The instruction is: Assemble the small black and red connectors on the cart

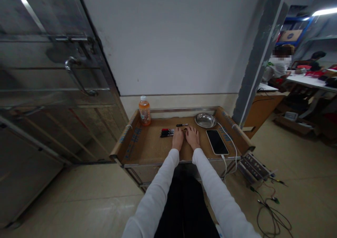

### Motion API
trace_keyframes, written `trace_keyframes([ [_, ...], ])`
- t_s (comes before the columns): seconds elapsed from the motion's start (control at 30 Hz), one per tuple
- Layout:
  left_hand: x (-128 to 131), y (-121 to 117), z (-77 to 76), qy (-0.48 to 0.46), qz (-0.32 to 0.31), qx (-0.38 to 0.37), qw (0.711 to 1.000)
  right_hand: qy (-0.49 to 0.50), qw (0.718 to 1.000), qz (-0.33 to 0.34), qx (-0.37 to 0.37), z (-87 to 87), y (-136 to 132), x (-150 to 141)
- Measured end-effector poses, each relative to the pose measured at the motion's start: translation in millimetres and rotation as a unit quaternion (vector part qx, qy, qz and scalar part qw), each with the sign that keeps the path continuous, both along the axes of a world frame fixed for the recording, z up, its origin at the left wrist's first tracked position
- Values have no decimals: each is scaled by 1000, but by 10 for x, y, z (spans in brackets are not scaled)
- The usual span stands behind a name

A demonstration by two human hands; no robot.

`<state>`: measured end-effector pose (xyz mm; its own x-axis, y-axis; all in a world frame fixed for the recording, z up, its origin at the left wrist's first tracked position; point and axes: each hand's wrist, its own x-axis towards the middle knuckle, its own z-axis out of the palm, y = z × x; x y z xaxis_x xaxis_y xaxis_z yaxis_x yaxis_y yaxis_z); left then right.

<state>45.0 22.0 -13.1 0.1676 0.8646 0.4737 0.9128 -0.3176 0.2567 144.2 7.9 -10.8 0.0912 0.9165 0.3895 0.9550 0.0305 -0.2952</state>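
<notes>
My left hand [178, 138] rests palm down on the cardboard-lined cart top [143, 150], fingers stretched forward. Against its left side lies a row of several marker pens [166, 133], one with a red part, the others dark; their right ends are at or under the hand. Close by, my right hand [193, 137] also lies palm down with fingers extended. Between the fingertips shows a small dark bit that I cannot make out. A single black marker [182, 125] lies just beyond the fingertips.
A bottle of orange drink [144, 111] stands at the back left. At the right are a round metal dish [205, 120] and a phone [217, 142] with a white cable [225, 134]. Raised edges border the cart. Cables [273, 213] and an electrical box [254, 167] lie on the floor.
</notes>
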Motion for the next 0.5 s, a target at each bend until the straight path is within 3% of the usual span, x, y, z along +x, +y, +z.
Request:
trace_keyframes([
  [0.23, -24, -14, 8, -30, -14, -31, 999, 5, 1000, 17, 20, 44, -27, 35],
  [0.5, -39, 34, -25, -63, -62, -48, 995, 72, 992, 73, 79, -143, 94, 84],
])
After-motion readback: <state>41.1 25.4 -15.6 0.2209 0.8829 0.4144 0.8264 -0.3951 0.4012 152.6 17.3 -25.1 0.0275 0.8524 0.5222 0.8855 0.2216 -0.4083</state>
